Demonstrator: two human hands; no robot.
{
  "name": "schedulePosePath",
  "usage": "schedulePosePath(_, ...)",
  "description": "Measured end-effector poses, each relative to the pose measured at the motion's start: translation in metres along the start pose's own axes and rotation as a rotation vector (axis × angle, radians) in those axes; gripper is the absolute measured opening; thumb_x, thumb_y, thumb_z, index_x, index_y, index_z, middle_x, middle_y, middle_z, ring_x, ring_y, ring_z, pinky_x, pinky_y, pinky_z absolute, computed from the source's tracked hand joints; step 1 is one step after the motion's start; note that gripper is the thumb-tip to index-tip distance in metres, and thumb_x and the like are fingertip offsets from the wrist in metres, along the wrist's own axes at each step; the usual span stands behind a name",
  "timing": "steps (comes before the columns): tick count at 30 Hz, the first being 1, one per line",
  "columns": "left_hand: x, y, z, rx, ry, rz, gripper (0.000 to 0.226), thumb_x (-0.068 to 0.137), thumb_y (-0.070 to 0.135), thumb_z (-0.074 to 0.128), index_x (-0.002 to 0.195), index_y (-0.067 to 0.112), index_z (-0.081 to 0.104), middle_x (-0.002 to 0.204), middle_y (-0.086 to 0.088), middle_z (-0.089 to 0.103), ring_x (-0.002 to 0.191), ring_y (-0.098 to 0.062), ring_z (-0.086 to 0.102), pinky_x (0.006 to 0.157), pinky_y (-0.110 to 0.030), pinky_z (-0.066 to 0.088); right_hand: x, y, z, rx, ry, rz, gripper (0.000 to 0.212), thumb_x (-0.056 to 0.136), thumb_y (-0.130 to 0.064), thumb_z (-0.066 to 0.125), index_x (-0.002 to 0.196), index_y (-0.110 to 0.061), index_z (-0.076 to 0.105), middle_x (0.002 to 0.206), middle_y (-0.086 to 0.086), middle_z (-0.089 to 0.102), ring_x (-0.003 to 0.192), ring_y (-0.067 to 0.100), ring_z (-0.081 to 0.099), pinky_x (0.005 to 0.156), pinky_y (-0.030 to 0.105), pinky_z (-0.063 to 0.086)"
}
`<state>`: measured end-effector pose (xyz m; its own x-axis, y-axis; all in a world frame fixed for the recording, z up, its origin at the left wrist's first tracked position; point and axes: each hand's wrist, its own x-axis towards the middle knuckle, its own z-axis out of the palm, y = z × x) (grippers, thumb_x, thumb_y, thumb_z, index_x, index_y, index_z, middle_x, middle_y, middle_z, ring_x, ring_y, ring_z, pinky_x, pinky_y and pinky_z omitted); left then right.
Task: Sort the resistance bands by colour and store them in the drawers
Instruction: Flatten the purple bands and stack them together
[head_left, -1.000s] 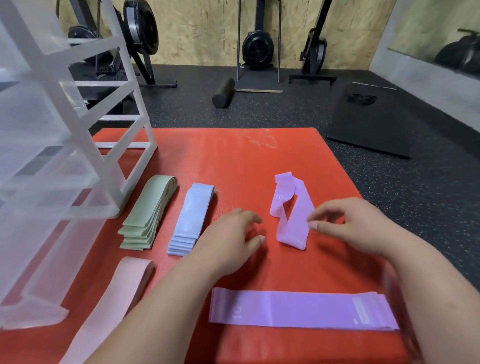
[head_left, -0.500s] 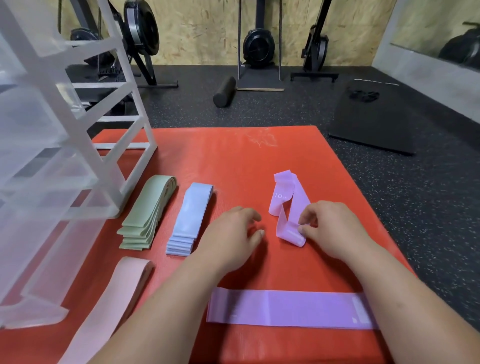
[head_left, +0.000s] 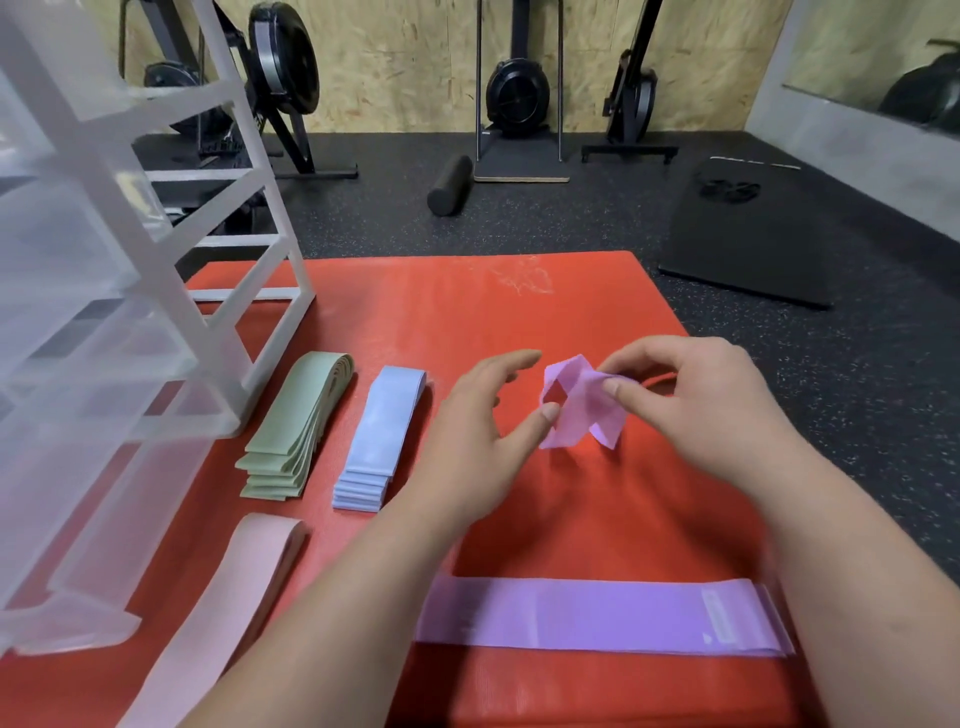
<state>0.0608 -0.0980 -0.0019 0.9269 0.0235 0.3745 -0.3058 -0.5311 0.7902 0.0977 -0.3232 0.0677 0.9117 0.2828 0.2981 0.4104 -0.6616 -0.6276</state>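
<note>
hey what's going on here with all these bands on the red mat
A person is sorting resistance bands by colour. The right hand pinches a twisted purple band lifted off the red mat, while the left hand hovers open beside it. Green and blue stacks lie folded near the clear drawer unit, a pink band sits in front of it, and more purple bands lie flat nearest the person. No band shows in the drawers.

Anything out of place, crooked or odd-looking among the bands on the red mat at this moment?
One thing: the small purple band pinched in the right hand is twisted and crumpled, unlike the flat green stack, blue stack and long purple band. The left hand is open beside it.
</note>
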Motion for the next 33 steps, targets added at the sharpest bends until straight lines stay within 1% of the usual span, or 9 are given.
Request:
schedulePosePath(3, 0.0, 0.012, -0.001, -0.075, -0.06, 0.016, 0.051, 0.099, 0.04, 0.073, 0.146, 0.036, 0.056, 0.145, 0.024, 0.059, 0.139, -0.002, 0.051, 0.114, -0.037, 0.045, -0.004, -0.009, 0.001, 0.219, -0.074, -0.04, 0.018, 0.092, -0.015, 0.079, 0.097, -0.032, 0.08, 0.093, -0.013, 0.079, 0.088, 0.011, 0.076, 0.088, 0.042, 0.061)
schedulePosePath(7, 0.002, 0.023, -0.001, -0.204, -0.102, 0.023, 0.03, 0.099, 0.023, 0.075, 0.129, 0.023, 0.071, 0.121, 0.013, 0.075, 0.12, -0.006, 0.067, 0.107, -0.038, 0.051, -0.008, -0.018, 0.002, 0.486, -0.059, -0.049, 0.022, 0.091, -0.003, 0.077, 0.105, -0.02, 0.079, 0.096, 0.005, 0.079, 0.091, 0.03, 0.076, 0.091, 0.052, 0.061)
schedulePosePath(10, 0.002, 0.019, 0.001, -0.212, -0.126, 0.015, 0.02, 0.095, 0.02, 0.079, 0.114, 0.019, 0.074, 0.107, 0.008, 0.078, 0.106, -0.012, 0.072, 0.101, -0.041, 0.054, -0.009, -0.025, -0.001, 0.652, 0.036, -0.064, 0.025, 0.09, 0.002, 0.076, 0.108, -0.014, 0.077, 0.098, 0.01, 0.078, 0.086, 0.021, 0.075, 0.084, 0.042, 0.065)
schedulePosePath(13, 0.001, 0.013, -0.002, -0.212, -0.209, -0.033, 0.027, 0.089, 0.018, 0.085, 0.114, 0.02, 0.073, 0.105, 0.006, 0.079, 0.103, -0.011, 0.073, 0.096, -0.032, 0.055, -0.007, -0.029, -0.007, 0.773, 0.185, -0.062, 0.021, 0.091, 0.0, 0.074, 0.108, -0.013, 0.075, 0.095, 0.004, 0.077, 0.086, 0.015, 0.073, 0.08, 0.034, 0.064)
schedulePosePath(18, -0.001, -0.002, -0.007, -0.108, -0.444, -0.153, 0.029, 0.084, 0.027, 0.089, 0.106, 0.025, 0.071, 0.091, 0.011, 0.075, 0.08, -0.005, 0.067, 0.072, -0.024, 0.05, -0.004, -0.009, -0.022, 0.902, 0.47, 0.115, 0.016, 0.095, -0.007, 0.074, 0.102, -0.021, 0.076, 0.085, -0.006, 0.073, 0.087, 0.012, 0.072, 0.081, 0.029, 0.062)
schedulePosePath(21, 0.001, -0.011, -0.012, -0.058, -0.458, -0.189, 0.031, 0.081, 0.031, 0.09, 0.104, 0.027, 0.071, 0.092, 0.003, 0.076, 0.078, -0.013, 0.067, 0.075, -0.039, 0.056, -0.006, 0.022, -0.025, 0.81, 0.54, 0.31, 0.017, 0.095, -0.007, 0.073, 0.108, -0.018, 0.076, 0.085, -0.002, 0.068, 0.088, 0.014, 0.071, 0.079, 0.025, 0.062)
schedulePosePath(26, 0.007, -0.023, -0.026, -0.036, -0.312, -0.249, 0.04, 0.081, 0.023, 0.09, 0.115, 0.033, 0.071, 0.085, 0.004, 0.07, 0.07, -0.01, 0.061, 0.074, -0.035, 0.057, -0.017, 0.069, -0.024, 0.634, 0.458, 0.615, 0.021, 0.093, 0.0, 0.071, 0.109, -0.012, 0.076, 0.1, 0.015, 0.076, 0.088, 0.025, 0.076, 0.069, 0.026, 0.065)
schedulePosePath(30, 0.007, -0.031, -0.024, 0.029, -0.3, -0.321, 0.05, 0.078, 0.015, 0.091, 0.12, 0.031, 0.069, 0.094, 0.0, 0.068, 0.072, -0.013, 0.063, 0.078, -0.039, 0.06, -0.028, 0.101, -0.018, 0.336, 0.259, 0.715, 0.024, 0.089, 0.001, 0.071, 0.104, -0.017, 0.076, 0.083, 0.008, 0.074, 0.067, 0.024, 0.07, 0.074, 0.043, 0.067)
schedulePosePath(33, 0.001, -0.034, -0.017, 0.155, -0.398, -0.358, 0.051, 0.078, 0.015, 0.089, 0.122, 0.029, 0.068, 0.089, 0.009, 0.071, 0.074, -0.01, 0.067, 0.083, -0.039, 0.062, -0.036, 0.114, -0.015, -0.012, 0.044, 0.73, 0.029, 0.07, -0.02, 0.072, 0.098, -0.03, 0.075, 0.075, -0.007, 0.075, 0.072, 0.025, 0.074, 0.083, 0.047, 0.063)
